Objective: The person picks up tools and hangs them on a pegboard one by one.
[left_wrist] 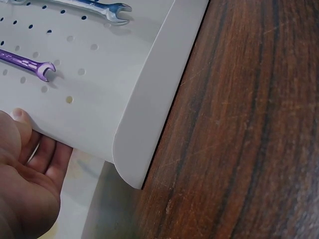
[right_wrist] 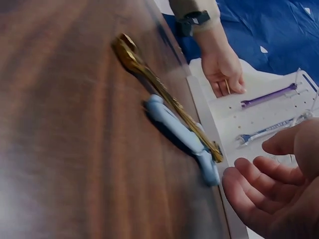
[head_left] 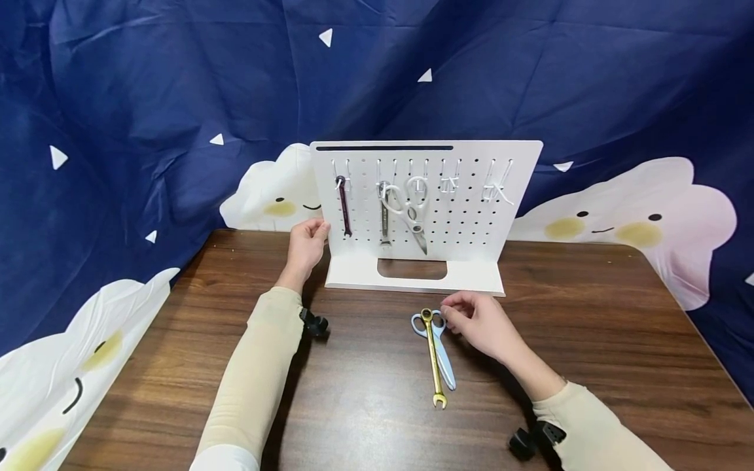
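Sleeves [head_left: 253,366], lower frame, span woodgrain table [head_left: 365,405] before blue drapery [head_left: 412,46], left hand [head_left: 306,248] pinching central pegboard [head_left: 465,252], right hand [head_left: 484,327] loose, silver wrench [head_left: 385,219] lettering illegible.

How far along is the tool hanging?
Apparently done: the purple wrench, silver wrench and white scissors hang on the board. In hand: the left hand grips the board's edge; the right hand is beside the blue scissors, seemingly holding nothing. Remaining, likely: those scissors and the gold wrench, lying on the table.
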{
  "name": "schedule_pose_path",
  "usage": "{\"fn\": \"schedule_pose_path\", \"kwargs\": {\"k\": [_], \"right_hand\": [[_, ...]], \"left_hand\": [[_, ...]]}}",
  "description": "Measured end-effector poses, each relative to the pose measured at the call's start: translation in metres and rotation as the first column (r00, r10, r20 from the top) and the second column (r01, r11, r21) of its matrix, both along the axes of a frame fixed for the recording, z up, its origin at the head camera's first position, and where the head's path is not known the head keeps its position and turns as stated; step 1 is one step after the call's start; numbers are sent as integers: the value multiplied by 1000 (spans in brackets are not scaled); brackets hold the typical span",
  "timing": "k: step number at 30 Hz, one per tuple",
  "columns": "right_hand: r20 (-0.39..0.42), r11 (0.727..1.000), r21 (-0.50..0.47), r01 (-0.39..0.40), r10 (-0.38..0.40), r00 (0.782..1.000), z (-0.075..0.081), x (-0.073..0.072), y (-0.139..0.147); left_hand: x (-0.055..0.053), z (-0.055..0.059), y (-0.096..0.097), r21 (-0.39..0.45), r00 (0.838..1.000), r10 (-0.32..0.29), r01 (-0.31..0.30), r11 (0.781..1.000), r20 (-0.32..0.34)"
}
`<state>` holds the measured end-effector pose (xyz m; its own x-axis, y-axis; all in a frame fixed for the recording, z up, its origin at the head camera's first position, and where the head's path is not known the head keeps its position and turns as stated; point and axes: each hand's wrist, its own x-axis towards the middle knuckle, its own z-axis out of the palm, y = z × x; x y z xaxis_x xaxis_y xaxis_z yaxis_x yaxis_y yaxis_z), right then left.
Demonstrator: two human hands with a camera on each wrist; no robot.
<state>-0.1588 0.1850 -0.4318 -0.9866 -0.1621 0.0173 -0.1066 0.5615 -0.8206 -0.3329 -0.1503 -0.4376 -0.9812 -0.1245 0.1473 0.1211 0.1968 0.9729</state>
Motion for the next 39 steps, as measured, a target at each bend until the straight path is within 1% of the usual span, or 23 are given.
{"fn": "schedule_pose_path", "kwargs": {"k": [3, 9, 12, 15, 20, 23, 27, 31, 36, 39], "right_hand": [[50, 1000, -26, -2, 3, 999, -2, 8, -3], [77, 999, -46, -14, 18, 997, -10, 21, -10], [95, 1000, -24, -4, 6, 995, -14, 26, -14], [90, 1000, 21, 7, -9, 996, -19, 29, -17], [66, 993, 107, 47, -54, 996, -21, 30, -21], [71, 993, 109, 56, -64, 995, -20, 30, -24], [84, 994, 102, 47, -56, 995, -19, 29, -25], [89, 992, 121, 40, -51, 995, -19, 28, -23], [131, 993, 111, 25, -39, 991, -18, 27, -18], [169, 997, 77, 8, -21, 985, -18, 26, -15]], "left_hand": [[0, 1, 0, -4, 1000, -3, 3, 1000, 4], [-1, -1, 0, 1, 1000, -1, 1, 1000, 13], [-1, -2, -1, 3, 1000, 0, 0, 1000, 9], [-1, -3, -1, 2, 1000, 3, -3, 1000, 2], [0, -3, 0, 1, 1000, 3, -3, 1000, 0], [-1, -3, 0, -2, 1000, 6, -6, 1000, -4], [-1, -3, 0, -3, 1000, 12, -12, 1000, -7], [-1, -3, 1, 5, 1000, 8, -8, 1000, -2], [-1, -3, 1, 14, 1000, 5, -5, 1000, -1], [-2, -2, 1, 17, 1000, 5, -5, 1000, -3]]}}
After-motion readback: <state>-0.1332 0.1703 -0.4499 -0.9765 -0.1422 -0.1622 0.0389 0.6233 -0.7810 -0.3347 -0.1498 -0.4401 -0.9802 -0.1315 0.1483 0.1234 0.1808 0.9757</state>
